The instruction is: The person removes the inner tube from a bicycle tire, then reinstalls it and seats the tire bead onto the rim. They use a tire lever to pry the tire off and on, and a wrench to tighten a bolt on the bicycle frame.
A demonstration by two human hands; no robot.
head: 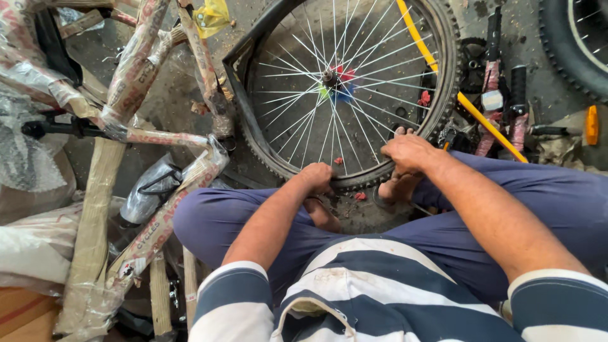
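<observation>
- Far left: a bike frame [161, 136] wrapped in paper and plastic, lying on the dirty floor [171, 95].
- Beside the frame, by the left knee: a small bag [149, 190] of clear plastic with something dark inside.
- Middle: a bike wheel [342, 88] with shiny thin spokes and a black knobby tyre [253, 136], lying flat in front of the knees.
- Left hand [316, 177]: curled tight on the near edge of the tyre, fingers tucked under and hidden.
- Right hand [408, 152]: also closed on the near edge, fingers [400, 132] bent over the top of the tyre.
- Under the right hand: a bare foot [394, 189] pressed against the tyre.
- Across the wheel: a yellow bar [437, 69].
- Right: black handle grips [518, 85].
- Far right: an orange reflector [591, 125].
</observation>
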